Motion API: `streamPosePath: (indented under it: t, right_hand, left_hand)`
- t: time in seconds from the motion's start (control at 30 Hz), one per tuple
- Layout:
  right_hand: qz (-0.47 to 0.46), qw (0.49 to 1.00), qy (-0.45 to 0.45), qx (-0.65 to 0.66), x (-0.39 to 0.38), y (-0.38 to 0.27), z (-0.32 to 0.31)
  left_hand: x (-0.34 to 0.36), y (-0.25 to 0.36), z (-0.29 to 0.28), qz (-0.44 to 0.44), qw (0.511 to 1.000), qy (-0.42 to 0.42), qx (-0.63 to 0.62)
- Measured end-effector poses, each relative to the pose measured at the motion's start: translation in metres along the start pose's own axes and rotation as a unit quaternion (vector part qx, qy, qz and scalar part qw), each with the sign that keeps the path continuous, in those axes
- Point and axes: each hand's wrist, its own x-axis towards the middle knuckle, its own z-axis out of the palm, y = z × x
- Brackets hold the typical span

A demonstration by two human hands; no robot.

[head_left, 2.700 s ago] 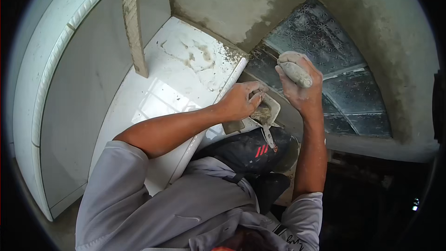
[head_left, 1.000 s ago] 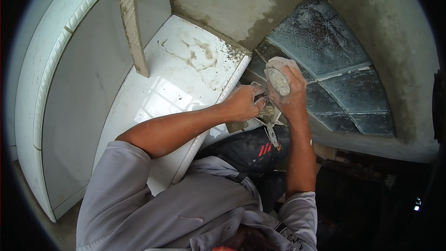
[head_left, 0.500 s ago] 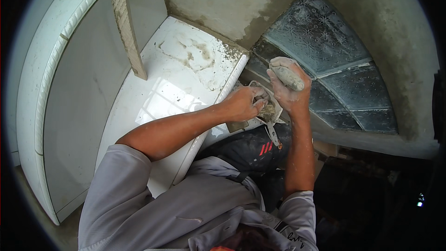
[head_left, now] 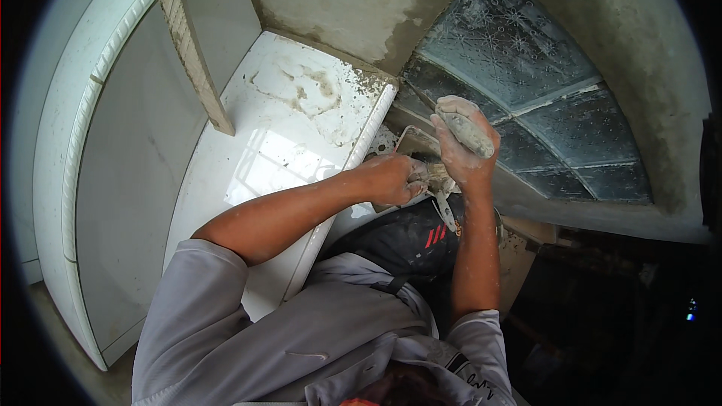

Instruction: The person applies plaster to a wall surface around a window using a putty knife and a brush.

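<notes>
My right hand (head_left: 468,152) is closed round the mortar-caked handle of a trowel (head_left: 468,135). The trowel's thin dark blade points up and left, toward the corner of the white ledge. My left hand (head_left: 392,179) is curled, its fingertips against a bristly, mortar-covered bundle (head_left: 438,174); what the fingers grip is hidden. That bundle sits at a small pale plastic container (head_left: 412,132), partly behind both hands. A dirty grey handle (head_left: 445,213) sticks out over its near side, above my dark trouser leg.
White tiled ledge (head_left: 282,143) with mortar smears runs along the left. A wooden strip (head_left: 184,45) leans onto it. Patterned glass blocks (head_left: 519,37) are set in the plastered wall (head_left: 624,53) on the right. A pale tiled panel (head_left: 128,180) curves at far left.
My left hand has shifted slightly down and left, baring more of the container and bristly bundle. The right hand still holds the trowel, whose blade shows more clearly. The view has shifted slightly.
</notes>
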Motion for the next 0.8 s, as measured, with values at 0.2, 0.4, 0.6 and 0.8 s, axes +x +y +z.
streamPosePath:
  t: [0.2, 0.4, 0.6, 0.8]
  right_hand:
    - [-0.015, 1.0, -0.009, -0.003, 0.0, 0.009, 0.002]
    - [-0.001, 1.0, -0.018, 0.005, 0.0, 0.003, -0.001]
    - [-0.083, 0.996, -0.032, -0.007, 0.009, -0.009, 0.0]
    - [-0.107, 0.989, -0.097, -0.033, 0.019, -0.023, 0.004]
  left_hand:
    - [0.001, 0.0, 0.0, 0.018, 1.0, 0.004, -0.025]
    - [-0.001, 0.004, -0.003, -0.027, 0.999, -0.014, -0.014]
    - [0.001, -0.001, 0.001, -0.006, 1.0, -0.013, -0.005]
    - [-0.002, 0.01, -0.009, -0.027, 0.999, -0.029, 0.012]
